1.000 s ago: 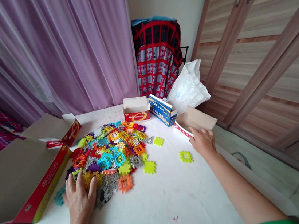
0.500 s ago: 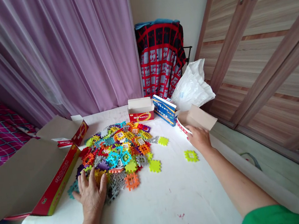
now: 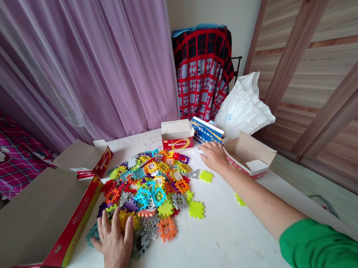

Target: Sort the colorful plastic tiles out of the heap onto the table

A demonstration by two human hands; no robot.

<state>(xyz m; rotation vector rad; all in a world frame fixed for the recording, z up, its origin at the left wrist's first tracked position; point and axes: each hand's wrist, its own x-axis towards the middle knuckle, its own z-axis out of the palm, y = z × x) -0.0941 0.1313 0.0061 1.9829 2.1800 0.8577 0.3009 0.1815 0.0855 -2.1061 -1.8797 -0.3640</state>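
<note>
Beside left hand [image 3: 114, 243], unreadable box [image 3: 78, 217] lettering

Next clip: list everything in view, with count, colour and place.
tile pile: one heap, mixed colours, table centre
loose tiles: three, lime green, right of the heap, one partly hidden
table: one, white, under everything
large box: one, red with brown flap, open, left edge
rear-left box: one, red, open
rear-centre box: one, red, open
blue box: one, beside the rear-centre box
red-and-white box: one, open, right edge
bag: one, white, behind that box
curtain: purple, back
checked cloth: one, red, corner
wardrobe doors: wood brown, right
bedding: pink, far left
left hand: spread flat on the heap's near edge
right hand: open, palm down, between heap and red-and-white box
</note>
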